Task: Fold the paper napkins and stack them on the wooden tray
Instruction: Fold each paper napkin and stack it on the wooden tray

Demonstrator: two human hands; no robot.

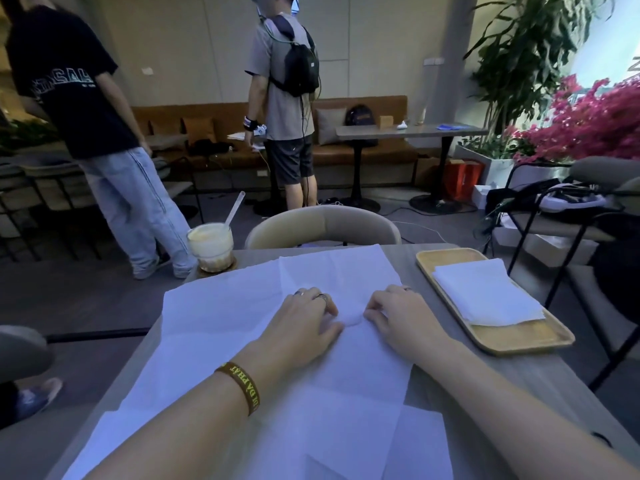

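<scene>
Left hand (304,320) and right hand (398,317) each pinch the napkin (214,327) mid-sheet. Best to lift gently (thin paper probably tears) and match edges before creasing.

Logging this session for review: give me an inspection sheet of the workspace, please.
Surface: grey table, mostly under spread paper.
Job's things: unfolded napkin lies flat; folded napkins stacked on wooden tray, right.
Clutter: drink glass with straw, far left corner.
Grippers: left hand and right hand both pinch the unfolded napkin's middle.
Cables: wires on floor beyond the table.
Surroundings: chair opposite, person in black, person with backpack, pink flowers right.
</scene>
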